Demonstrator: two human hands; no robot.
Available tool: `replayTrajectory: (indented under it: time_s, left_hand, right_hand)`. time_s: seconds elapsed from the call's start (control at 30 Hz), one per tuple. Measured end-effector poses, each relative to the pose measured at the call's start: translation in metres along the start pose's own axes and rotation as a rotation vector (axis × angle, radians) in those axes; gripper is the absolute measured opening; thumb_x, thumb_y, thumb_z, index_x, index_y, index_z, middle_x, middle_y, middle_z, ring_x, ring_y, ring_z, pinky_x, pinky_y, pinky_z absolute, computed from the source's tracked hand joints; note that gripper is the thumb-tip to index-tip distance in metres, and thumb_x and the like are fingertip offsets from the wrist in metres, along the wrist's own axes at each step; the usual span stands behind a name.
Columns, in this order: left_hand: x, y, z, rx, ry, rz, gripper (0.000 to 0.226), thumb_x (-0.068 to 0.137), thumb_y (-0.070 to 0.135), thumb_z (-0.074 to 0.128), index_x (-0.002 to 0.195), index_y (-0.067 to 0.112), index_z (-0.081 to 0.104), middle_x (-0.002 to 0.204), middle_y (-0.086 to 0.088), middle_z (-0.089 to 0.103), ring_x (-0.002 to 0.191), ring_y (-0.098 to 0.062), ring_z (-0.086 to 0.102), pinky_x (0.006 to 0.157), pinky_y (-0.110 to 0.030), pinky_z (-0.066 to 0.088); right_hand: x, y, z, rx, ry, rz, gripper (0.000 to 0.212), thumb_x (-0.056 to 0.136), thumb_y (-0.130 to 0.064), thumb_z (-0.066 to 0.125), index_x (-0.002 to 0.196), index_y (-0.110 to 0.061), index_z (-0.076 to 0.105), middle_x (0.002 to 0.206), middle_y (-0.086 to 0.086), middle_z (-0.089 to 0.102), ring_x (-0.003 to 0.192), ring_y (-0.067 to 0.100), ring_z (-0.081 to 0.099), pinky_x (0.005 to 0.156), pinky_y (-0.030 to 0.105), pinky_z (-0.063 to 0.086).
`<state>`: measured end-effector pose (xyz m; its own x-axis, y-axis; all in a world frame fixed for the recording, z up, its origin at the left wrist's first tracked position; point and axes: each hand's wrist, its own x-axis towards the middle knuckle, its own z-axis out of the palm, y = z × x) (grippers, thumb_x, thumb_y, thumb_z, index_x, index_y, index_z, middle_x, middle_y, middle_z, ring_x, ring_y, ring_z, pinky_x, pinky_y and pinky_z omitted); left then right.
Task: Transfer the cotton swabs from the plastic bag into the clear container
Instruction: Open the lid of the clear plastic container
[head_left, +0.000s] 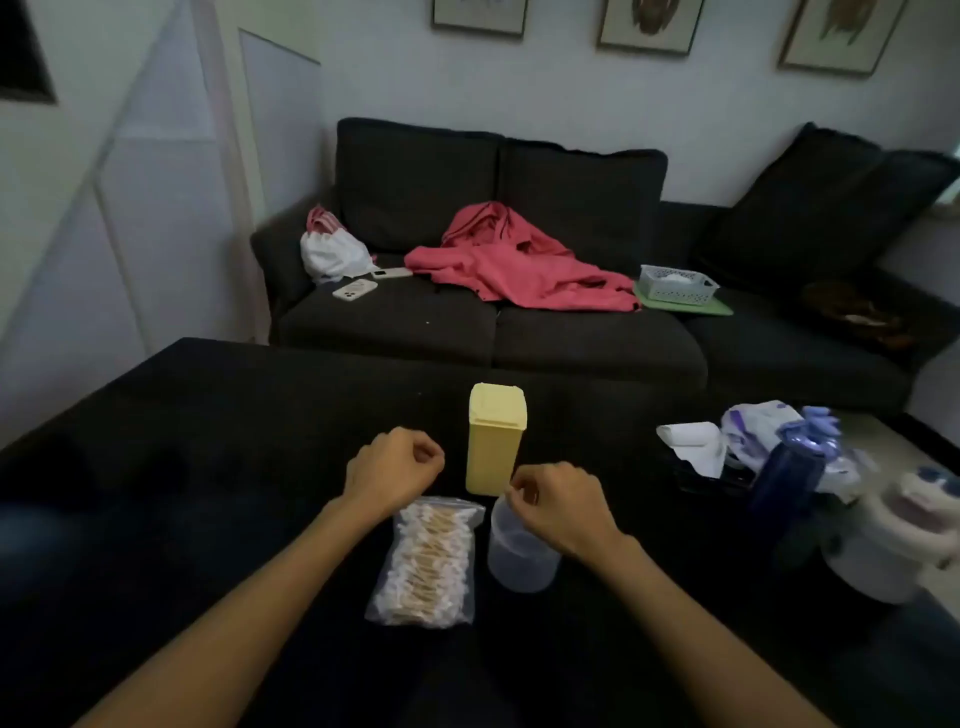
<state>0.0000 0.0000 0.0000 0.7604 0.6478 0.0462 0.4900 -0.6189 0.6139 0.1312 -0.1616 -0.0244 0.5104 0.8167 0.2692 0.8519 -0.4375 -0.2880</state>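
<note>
A clear plastic bag (426, 561) full of cotton swabs with wooden sticks lies flat on the dark table (208, 441). Just right of it stands the clear round container (519, 556), upright and with nothing visible inside. My left hand (395, 470) hovers above the bag's far end, fingers curled and holding nothing. My right hand (558, 506) hangs over the container's far rim, fingers curled too; nothing shows between them.
A yellow lidded box (494, 439) stands upright right behind the bag and container, between my hands. At the right side sit a dark blue bottle (784, 480), crumpled bags and paper (753, 436) and a white pot (883, 551). A dark sofa (493, 332) lies beyond the table.
</note>
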Motion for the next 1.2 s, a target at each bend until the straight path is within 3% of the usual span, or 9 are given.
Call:
replayTrajectory:
  time_s: [0.23, 0.37, 0.47, 0.57, 0.67, 0.93, 1.0, 1.1, 1.2]
  left_hand:
    - [-0.043, -0.010, 0.018, -0.102, -0.067, -0.035, 0.021, 0.091, 0.030, 0.058, 0.111, 0.030, 0.063, 0.111, 0.008, 0.065, 0.102, -0.007, 0.060, 0.084, -0.030, 0.049]
    - [-0.058, -0.024, 0.031, -0.191, -0.069, -0.019, 0.011, 0.090, 0.032, 0.059, 0.098, 0.039, 0.063, 0.109, 0.010, 0.066, 0.098, -0.008, 0.063, 0.087, -0.039, 0.053]
    - [-0.062, -0.030, 0.044, -0.175, -0.126, -0.009, 0.021, 0.092, 0.026, 0.056, 0.110, 0.034, 0.064, 0.118, 0.011, 0.063, 0.105, -0.008, 0.060, 0.091, -0.033, 0.050]
    - [-0.055, -0.038, 0.061, -0.202, -0.155, -0.012, 0.029, 0.094, 0.022, 0.054, 0.121, 0.030, 0.059, 0.126, 0.009, 0.060, 0.110, -0.008, 0.058, 0.093, -0.032, 0.048]
    - [-0.052, -0.038, 0.072, -0.253, -0.142, -0.016, 0.033, 0.093, 0.021, 0.055, 0.124, 0.031, 0.055, 0.125, 0.008, 0.058, 0.107, -0.007, 0.057, 0.091, -0.033, 0.050]
    - [-0.049, -0.024, 0.078, -0.375, -0.275, 0.119, 0.094, 0.070, 0.045, 0.077, 0.147, 0.030, 0.025, 0.147, 0.006, 0.036, 0.132, -0.011, 0.037, 0.109, -0.042, 0.036]
    - [-0.057, -0.021, 0.078, -0.430, -0.339, 0.150, 0.096, 0.067, 0.047, 0.077, 0.147, 0.030, 0.026, 0.148, 0.008, 0.035, 0.132, -0.007, 0.037, 0.109, -0.037, 0.037]
    - [-0.072, -0.021, 0.083, -0.501, -0.336, 0.163, 0.093, 0.061, 0.053, 0.075, 0.142, 0.035, 0.032, 0.144, 0.012, 0.040, 0.128, -0.001, 0.040, 0.107, -0.034, 0.038]
    - [-0.083, -0.021, 0.086, -0.536, -0.293, 0.181, 0.092, 0.060, 0.051, 0.075, 0.140, 0.037, 0.032, 0.133, 0.022, 0.041, 0.120, 0.005, 0.042, 0.101, -0.025, 0.040]
  right_hand:
    - [-0.044, -0.004, 0.002, 0.031, 0.059, 0.058, 0.024, 0.090, -0.037, 0.054, 0.106, -0.022, 0.063, 0.106, -0.003, 0.062, 0.095, 0.009, 0.054, 0.079, 0.020, 0.044]
    - [-0.055, 0.000, 0.021, 0.037, 0.014, 0.154, 0.057, 0.087, -0.047, 0.055, 0.137, -0.025, 0.041, 0.144, 0.002, 0.038, 0.133, 0.019, 0.034, 0.108, 0.036, 0.032]
    - [-0.051, 0.007, 0.034, 0.087, -0.065, 0.258, 0.083, 0.083, -0.061, 0.053, 0.149, -0.028, 0.016, 0.158, 0.007, 0.009, 0.145, 0.025, 0.009, 0.115, 0.043, 0.013]
    - [-0.037, 0.017, 0.050, 0.169, -0.150, 0.351, 0.098, 0.076, -0.071, 0.052, 0.150, -0.028, 0.004, 0.159, 0.007, -0.002, 0.145, 0.029, 0.003, 0.115, 0.047, 0.010]
    - [-0.026, 0.024, 0.058, 0.338, -0.198, 0.394, 0.100, 0.071, -0.072, 0.057, 0.149, -0.031, 0.009, 0.154, 0.002, 0.008, 0.139, 0.030, 0.024, 0.110, 0.051, 0.030]
    - [-0.050, 0.003, 0.049, 0.774, -0.040, 0.439, 0.093, 0.064, -0.073, 0.062, 0.140, -0.024, 0.037, 0.139, 0.003, 0.041, 0.120, 0.019, 0.046, 0.089, 0.024, 0.038]
    - [-0.062, -0.002, 0.043, 0.924, -0.142, 0.505, 0.094, 0.060, -0.075, 0.057, 0.139, -0.028, 0.036, 0.135, -0.002, 0.042, 0.111, 0.011, 0.049, 0.078, 0.023, 0.041]
    - [-0.068, -0.002, 0.044, 0.904, -0.282, 0.563, 0.093, 0.064, -0.074, 0.055, 0.141, -0.028, 0.031, 0.140, 0.005, 0.039, 0.117, 0.020, 0.050, 0.089, 0.035, 0.044]
    - [-0.075, -0.002, 0.042, 0.945, -0.298, 0.509, 0.096, 0.063, -0.082, 0.052, 0.142, -0.031, 0.029, 0.142, 0.003, 0.038, 0.117, 0.018, 0.051, 0.084, 0.032, 0.046]
